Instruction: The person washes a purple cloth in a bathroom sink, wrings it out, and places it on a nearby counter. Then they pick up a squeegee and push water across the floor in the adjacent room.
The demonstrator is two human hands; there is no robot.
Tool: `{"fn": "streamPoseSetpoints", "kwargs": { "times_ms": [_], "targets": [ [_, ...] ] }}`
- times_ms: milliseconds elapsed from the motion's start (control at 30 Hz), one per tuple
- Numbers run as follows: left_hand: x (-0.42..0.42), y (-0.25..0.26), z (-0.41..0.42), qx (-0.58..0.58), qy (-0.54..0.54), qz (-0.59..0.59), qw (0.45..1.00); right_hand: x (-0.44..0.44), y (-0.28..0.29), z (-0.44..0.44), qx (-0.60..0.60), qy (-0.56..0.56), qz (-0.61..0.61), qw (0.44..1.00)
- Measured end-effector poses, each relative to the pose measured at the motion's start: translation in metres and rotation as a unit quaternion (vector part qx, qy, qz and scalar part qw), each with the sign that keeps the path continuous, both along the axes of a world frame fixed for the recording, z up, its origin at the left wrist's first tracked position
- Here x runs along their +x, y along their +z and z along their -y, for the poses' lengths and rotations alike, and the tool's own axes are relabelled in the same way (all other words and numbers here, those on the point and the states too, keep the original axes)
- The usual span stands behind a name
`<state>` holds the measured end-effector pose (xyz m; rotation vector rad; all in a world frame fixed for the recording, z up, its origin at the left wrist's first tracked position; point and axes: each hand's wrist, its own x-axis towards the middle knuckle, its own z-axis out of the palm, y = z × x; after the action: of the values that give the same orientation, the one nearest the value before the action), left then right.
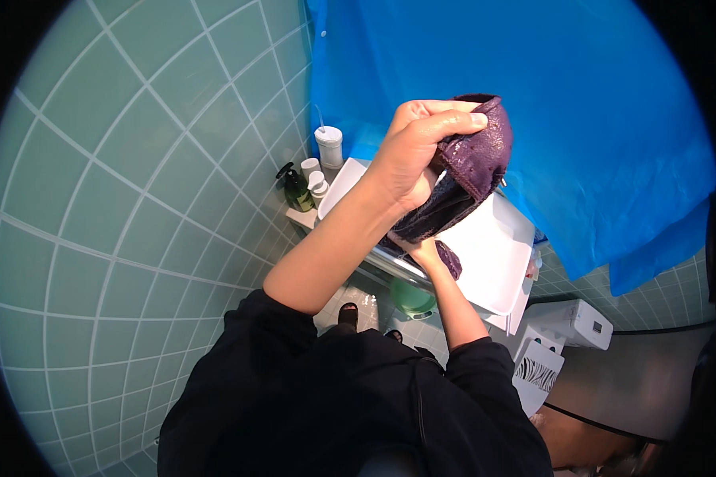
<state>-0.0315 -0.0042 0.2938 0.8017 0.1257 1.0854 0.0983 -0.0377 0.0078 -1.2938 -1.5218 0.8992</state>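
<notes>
A wet purple leather-like article (483, 149) with a dark, fuzzy lining is held up above a white basin. A small metal piece shows at its right edge. My left hand (414, 140) pinches its upper rim, thumb on the outside and fingers partly inside the opening. Lower down, my right hand (416, 245) holds the dark lower end, its fingers mostly hidden by the material. Beneath my right wrist, another purple piece (450, 260) hangs over the front part of the white basin (501, 256); whether the two are joined is hidden.
Left of the basin stand a green pump bottle (298, 194), small white bottles (317, 182) and a white lidded container (329, 146). A blue plastic sheet (513, 59) hangs behind. Tiled wall (143, 197) rises at left. Below are a green tub (411, 298) and, right, a toilet (540, 364).
</notes>
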Motion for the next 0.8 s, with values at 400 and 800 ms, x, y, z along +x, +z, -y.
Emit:
{"fn": "streamPoseSetpoints", "kwargs": {
  "times_ms": [400, 800],
  "targets": [
    [-0.032, -0.099, -0.044, -0.103, 0.187, -0.111, 0.971, 0.041, -0.003, 0.017, -0.018, -0.245, -0.206, 0.947],
    [-0.02, -0.291, -0.073, 0.014, 0.157, -0.496, 0.854, 0.078, 0.065, 0.045, -0.136, -0.297, 0.279, 0.903]
  ]
}}
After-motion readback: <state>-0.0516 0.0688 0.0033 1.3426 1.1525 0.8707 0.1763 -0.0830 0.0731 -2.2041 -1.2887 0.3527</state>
